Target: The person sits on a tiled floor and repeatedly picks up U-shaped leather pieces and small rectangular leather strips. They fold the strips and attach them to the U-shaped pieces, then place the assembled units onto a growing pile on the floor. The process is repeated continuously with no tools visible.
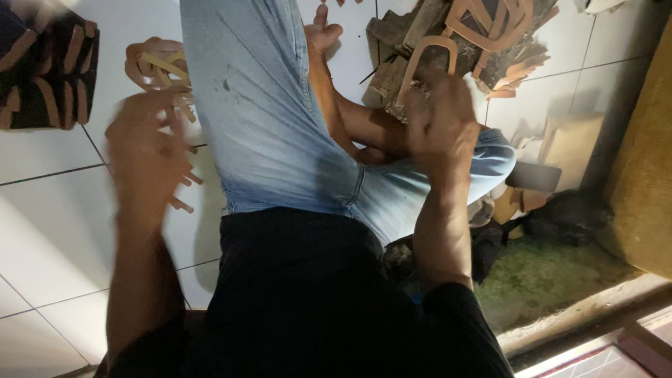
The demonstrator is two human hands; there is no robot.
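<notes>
Sitting on the white tile floor (42, 231), the person keeps both hands beside the jeans leg (266, 119). The left hand (143, 150), blurred, pinches tan sandal straps (183, 183), left of it. The right hand (441, 119) closes on a U-shaped strap (428, 47), near the strap pile (490, 35).

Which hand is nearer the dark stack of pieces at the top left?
Left. The left hand hovers just right of the dark stack; the right hand is far across the leg, by the other pile.
</notes>
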